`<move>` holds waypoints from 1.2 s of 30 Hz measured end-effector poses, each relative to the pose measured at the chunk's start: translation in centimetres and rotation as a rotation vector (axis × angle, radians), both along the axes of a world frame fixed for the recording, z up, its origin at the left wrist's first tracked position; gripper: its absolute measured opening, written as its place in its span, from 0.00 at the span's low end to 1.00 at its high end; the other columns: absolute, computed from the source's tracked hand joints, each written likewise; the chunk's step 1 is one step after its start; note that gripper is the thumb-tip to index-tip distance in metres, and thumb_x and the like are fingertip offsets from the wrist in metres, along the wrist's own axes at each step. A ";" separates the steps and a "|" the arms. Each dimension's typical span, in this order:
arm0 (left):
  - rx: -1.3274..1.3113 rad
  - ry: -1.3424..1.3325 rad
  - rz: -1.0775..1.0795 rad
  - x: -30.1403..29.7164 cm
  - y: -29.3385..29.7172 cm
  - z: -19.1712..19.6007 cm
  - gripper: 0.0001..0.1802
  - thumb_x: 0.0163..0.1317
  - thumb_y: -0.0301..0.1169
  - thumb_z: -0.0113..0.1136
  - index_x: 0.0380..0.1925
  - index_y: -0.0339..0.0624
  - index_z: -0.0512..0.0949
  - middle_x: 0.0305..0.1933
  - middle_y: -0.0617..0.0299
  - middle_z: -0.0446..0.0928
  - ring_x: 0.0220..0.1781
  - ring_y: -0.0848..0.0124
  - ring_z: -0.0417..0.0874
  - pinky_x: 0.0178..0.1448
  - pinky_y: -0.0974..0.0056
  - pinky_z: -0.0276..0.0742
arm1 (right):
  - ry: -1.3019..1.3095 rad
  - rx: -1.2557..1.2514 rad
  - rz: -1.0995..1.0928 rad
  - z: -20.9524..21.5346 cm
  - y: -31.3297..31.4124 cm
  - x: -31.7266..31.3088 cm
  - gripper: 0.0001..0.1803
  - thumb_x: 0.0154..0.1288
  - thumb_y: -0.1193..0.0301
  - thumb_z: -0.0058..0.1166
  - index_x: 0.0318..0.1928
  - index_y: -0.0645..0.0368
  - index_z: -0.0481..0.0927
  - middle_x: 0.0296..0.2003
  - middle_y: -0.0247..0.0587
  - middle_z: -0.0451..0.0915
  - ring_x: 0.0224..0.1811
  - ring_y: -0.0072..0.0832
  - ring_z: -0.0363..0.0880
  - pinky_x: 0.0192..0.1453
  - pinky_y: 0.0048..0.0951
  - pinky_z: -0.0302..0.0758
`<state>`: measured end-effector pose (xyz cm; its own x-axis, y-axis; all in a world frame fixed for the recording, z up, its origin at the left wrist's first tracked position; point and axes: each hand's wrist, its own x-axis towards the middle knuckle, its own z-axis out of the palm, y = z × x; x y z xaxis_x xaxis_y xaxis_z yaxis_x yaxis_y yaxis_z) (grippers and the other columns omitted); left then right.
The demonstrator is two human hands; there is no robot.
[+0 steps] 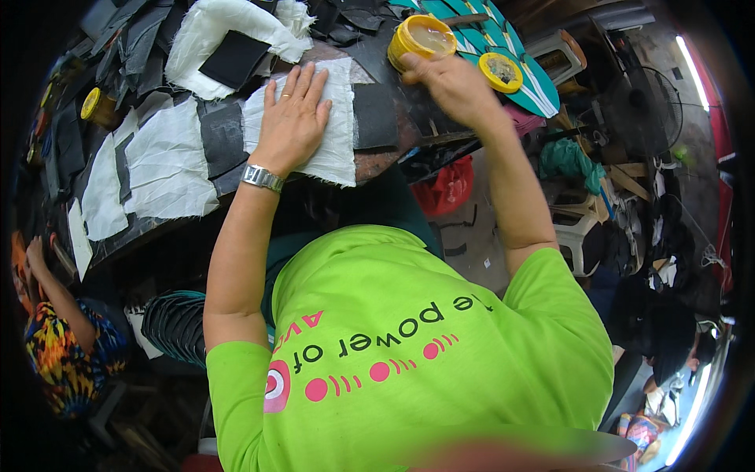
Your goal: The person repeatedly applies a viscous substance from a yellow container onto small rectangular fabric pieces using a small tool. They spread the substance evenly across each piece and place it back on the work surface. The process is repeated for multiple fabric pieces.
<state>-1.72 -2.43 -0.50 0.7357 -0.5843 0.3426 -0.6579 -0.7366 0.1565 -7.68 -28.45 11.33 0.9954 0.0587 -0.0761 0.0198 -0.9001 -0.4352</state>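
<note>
I have the left hand (296, 118) open and flat on a white cloth (340, 102) near the front edge of the bench (384, 163). A black piece (374, 116) pokes out beside it. I have the right hand (458, 90) curled at a yellow tub (401, 47) of pale goo; I can't tell if it grips it. A yellow lid (501, 72) lies on blue-green pieces (470, 43). The bright green shirt (440, 267) has black and pink printing (370, 338).

white cloth (338, 134) partly out of sight

Grey floor (489, 228), bright tube light (693, 72)
</note>
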 end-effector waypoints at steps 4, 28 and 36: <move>0.019 0.001 -0.020 -0.1 0.2 0.0 0.27 0.78 0.44 0.40 0.75 0.61 0.62 0.81 0.54 0.57 0.82 0.55 0.55 0.81 0.40 0.43 | -0.183 -0.031 0.316 -6.4 2.4 -0.2 0.23 0.79 0.51 0.40 0.65 0.40 0.79 0.75 0.50 0.60 0.76 0.53 0.56 0.78 0.46 0.54; 0.012 -0.033 -0.044 0.4 0.4 0.0 0.27 0.77 0.48 0.43 0.74 0.61 0.64 0.79 0.52 0.60 0.81 0.56 0.57 0.79 0.38 0.46 | -0.199 0.499 0.480 -7.8 0.2 -4.2 0.21 0.78 0.45 0.40 0.58 0.29 0.85 0.76 0.44 0.59 0.79 0.49 0.50 0.81 0.52 0.46; 0.025 -0.024 -0.036 0.2 0.3 0.3 0.32 0.73 0.56 0.47 0.74 0.61 0.65 0.80 0.51 0.59 0.82 0.56 0.56 0.80 0.39 0.44 | -0.441 -0.252 0.197 -9.4 -0.4 -1.3 0.23 0.76 0.44 0.43 0.66 0.26 0.77 0.75 0.45 0.61 0.74 0.47 0.61 0.70 0.46 0.65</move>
<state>-1.55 -2.08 -0.24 0.7056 -0.6189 0.3450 -0.6876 -0.7157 0.1223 -8.96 -28.83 1.89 0.9081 0.2808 0.3107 0.3303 -0.9363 -0.1192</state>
